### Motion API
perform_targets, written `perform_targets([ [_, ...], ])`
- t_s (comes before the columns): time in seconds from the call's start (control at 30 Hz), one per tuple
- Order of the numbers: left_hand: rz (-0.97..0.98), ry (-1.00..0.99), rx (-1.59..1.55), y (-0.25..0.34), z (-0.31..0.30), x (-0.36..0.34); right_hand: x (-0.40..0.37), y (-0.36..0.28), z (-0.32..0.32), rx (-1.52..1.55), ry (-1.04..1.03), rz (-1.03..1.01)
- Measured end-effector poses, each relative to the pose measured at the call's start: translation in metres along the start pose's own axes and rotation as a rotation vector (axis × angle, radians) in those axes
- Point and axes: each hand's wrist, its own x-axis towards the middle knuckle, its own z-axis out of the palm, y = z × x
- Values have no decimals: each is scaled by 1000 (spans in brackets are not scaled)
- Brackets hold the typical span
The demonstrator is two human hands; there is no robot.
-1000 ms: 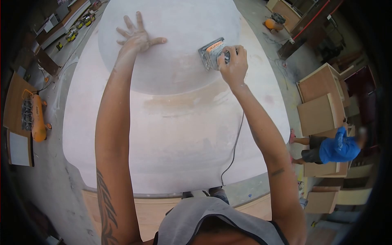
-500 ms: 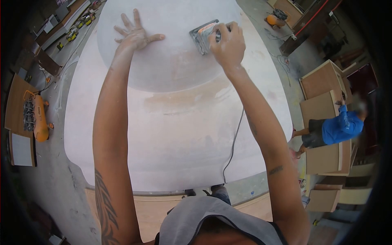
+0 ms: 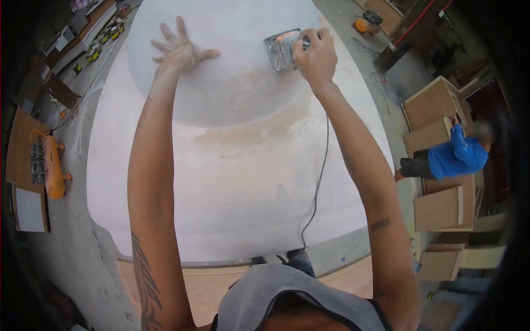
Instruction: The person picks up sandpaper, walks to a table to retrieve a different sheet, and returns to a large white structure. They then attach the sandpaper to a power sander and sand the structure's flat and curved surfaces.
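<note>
My left hand (image 3: 180, 52) lies with spread fingers on a pale grey rounded panel (image 3: 237, 105), which sits on a larger white surface (image 3: 248, 182). My right hand (image 3: 318, 59) is wrapped round the back of an electric sheet sander (image 3: 285, 48) with an orange and grey body. The sander's dark base rests on the rounded panel, to the right of my left hand. A black cord (image 3: 316, 193) runs from under my right forearm down to the near edge. Brownish patches mark the white surface below the panel's curved edge.
An orange air compressor (image 3: 53, 165) stands at left, and another orange machine (image 3: 365, 25) at upper right. Brown wooden cabinets (image 3: 441, 209) line the right, where a person in a blue shirt (image 3: 458, 154) works. Several yellow-green tools (image 3: 94, 52) lie at upper left.
My right hand and the sander have slid slightly to the right over the panel. My left hand stays spread on it. The person in blue has shifted a little.
</note>
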Motion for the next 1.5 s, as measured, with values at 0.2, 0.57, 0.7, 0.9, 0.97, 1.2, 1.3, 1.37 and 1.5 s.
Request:
perform_targets([
  [0.2,4,-2,7,4,-2,0,-18,-12,-7,42,-19,-28],
  [0.57,-8,-63,50,2,-7,-2,-60,2,-11,129,-90,-148],
  [0.7,-14,-59,54,2,-3,3,-16,9,-2,99,-51,-97],
  [0.9,0,-37,52,5,1,5,22,4,9,19,52,-44],
  [0.97,-9,-20,43,6,1,5,24,-2,7,11,68,-64],
  [1.2,3,-18,25,3,2,4,-46,-22,-10,71,-34,-164],
  [1.3,-6,-17,35,5,1,5,-68,-15,-12,127,-101,-220],
  [1.37,-14,-42,31,4,-4,5,-73,-9,-10,163,-99,-225],
  [1.5,-6,-22,15,-2,-2,1,-67,1,-7,139,-57,-187],
])
